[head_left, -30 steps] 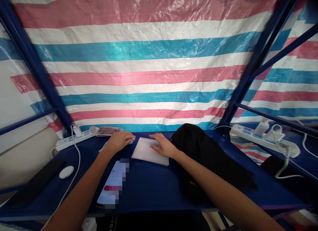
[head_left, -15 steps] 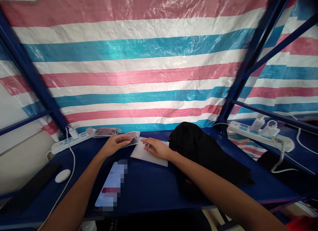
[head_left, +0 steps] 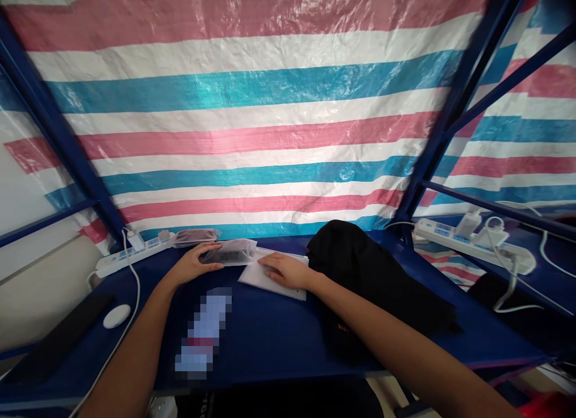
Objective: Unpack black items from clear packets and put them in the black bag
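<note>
Head view: The clear pouch (head_left: 231, 253), with a dark item inside, lay on the counter (head_left: 270, 340) slightly left of frame center, below the striped sheet (head_left: 252, 142). Its long axis ran approximately left to right across the frame. The left end was directed at the left hand (head_left: 192, 267); the right end met the upper left part of the white pouch (head_left: 265, 281).

The fingers of the left hand were set wide, thumb apart from the others, around the left end of the clear pouch. The right hand (head_left: 290, 271) was palm down on the white pouch, fingers close together and slightly bent; whether they pinched it could not be determined. The long axis of the white pouch sloped down toward the right of the frame.

A second pouch (head_left: 197, 237) lay beyond the left hand, near the left power strip (head_left: 135, 257). The phone (head_left: 204, 334), blurred by pixelation, pointed toward the upper right, below the left hand. Black cloth (head_left: 360, 268) was heaped right of the white pouch. A white round case (head_left: 117, 316) occupied the lower left of the frame.
</note>
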A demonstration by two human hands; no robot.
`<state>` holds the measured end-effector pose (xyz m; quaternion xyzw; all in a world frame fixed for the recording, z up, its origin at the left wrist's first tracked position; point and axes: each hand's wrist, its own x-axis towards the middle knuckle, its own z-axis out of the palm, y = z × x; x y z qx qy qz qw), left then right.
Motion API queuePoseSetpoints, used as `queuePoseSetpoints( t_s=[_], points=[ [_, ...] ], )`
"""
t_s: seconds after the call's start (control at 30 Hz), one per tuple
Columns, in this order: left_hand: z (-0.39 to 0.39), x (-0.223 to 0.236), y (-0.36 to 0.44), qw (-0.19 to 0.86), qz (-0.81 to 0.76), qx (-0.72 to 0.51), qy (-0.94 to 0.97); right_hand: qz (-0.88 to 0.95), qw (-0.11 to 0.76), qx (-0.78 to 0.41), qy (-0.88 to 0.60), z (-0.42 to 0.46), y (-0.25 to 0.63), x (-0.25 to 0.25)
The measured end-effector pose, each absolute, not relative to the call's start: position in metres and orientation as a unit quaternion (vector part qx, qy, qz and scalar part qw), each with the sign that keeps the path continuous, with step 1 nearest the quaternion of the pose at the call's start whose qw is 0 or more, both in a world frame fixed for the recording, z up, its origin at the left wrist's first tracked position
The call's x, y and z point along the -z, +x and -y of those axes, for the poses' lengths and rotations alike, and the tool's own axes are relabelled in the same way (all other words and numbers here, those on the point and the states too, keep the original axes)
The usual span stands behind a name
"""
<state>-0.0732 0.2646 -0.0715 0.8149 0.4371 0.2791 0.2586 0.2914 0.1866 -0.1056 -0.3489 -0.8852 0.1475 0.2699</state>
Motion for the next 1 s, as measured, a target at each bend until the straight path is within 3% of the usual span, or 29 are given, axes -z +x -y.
queuePoseSetpoints(
  t_s=[0.17,0.4,0.63,1.0],
  points=[
    [-0.265,0.08,-0.06,0.245,-0.454,-0.349,0.782,0.87,0.275,-0.23,-0.338,-0.19,0.314,0.104],
    [-0.261,0.087,-0.043,0.316,-0.366,-0.324,0.813,0.8,0.375,-0.273,-0.381,-0.197,0.311,0.111],
    [-0.262,0.088,-0.036,0.25,-0.363,-0.374,0.816,0.759,0.407,-0.319,-0.395,-0.21,0.305,0.122],
    [-0.27,0.095,-0.038,0.357,-0.389,-0.416,0.741,0.712,0.474,-0.332,-0.398,-0.217,0.306,0.125]
  ],
)
